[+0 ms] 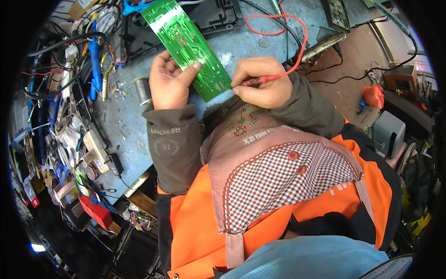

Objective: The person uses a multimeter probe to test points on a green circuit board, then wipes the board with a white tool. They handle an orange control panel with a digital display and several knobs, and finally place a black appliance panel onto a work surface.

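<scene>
A green circuit board is held at a slant above a blue workbench in the head view, its near end in front of the person's apron and its far end overlapping a black plastic housing. The person's left hand grips the board by its left edge, the thumb lying across the upper face and the other fingers curled partly out of sight at the edge. The right hand is closed around a red test probe, pinched between thumb and fingers and pointing left at the board's near right corner; whether its tip touches the board cannot be told. A red cable loops from the probe over the bench. Just beside the left wrist stands a spool of grey wire, and farther left lie a blue tool, tangled cables and a pale power strip.
</scene>
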The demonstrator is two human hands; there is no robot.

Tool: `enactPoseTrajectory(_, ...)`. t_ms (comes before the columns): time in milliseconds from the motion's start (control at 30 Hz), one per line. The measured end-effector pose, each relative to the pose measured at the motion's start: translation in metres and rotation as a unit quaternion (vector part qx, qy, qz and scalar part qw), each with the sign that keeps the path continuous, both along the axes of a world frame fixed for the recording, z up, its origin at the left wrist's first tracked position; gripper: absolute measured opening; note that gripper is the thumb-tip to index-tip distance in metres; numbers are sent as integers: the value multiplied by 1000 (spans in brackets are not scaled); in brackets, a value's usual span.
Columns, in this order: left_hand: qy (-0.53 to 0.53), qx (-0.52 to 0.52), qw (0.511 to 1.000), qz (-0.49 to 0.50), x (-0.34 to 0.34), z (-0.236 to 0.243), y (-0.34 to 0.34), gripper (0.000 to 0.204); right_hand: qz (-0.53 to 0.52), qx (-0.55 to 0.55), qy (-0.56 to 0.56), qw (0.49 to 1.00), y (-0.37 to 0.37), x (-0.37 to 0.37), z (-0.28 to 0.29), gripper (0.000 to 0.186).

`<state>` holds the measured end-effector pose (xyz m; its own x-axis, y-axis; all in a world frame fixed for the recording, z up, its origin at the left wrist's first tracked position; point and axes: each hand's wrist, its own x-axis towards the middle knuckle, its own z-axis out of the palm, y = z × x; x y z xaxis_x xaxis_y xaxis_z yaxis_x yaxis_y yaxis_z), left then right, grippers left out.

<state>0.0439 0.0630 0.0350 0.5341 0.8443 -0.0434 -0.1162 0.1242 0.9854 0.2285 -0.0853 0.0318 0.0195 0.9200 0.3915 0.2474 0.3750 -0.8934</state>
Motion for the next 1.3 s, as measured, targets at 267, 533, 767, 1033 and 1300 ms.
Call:
enactPoseTrajectory(267, 12, -9, 1000, 4, 0, 4, -2, 56, -120, 3, 106, 987, 1, 24, 15, 5)
enactPoseTrajectory(533, 14, -13, 1000, 1, 0, 8, -3, 51, -243, -59, 211, 945, 34, 45, 13, 6)
enactPoseTrajectory(767, 4, -36, 999, 0, -1, 6, -2, 46, -210, -65, 70, 973, 40, 41, 7, 6)
enactPoseTrajectory(1033, -6, -59, 998, 1, -2, 5, 1, 43, -197, -109, 94, 970, 43, 43, 14, 11)
enactPoseTrajectory(1300, 86, 6, 994, 74, 4, 13, 14, 25, -175, -139, 209, 952, 50, 45, 26, 17)
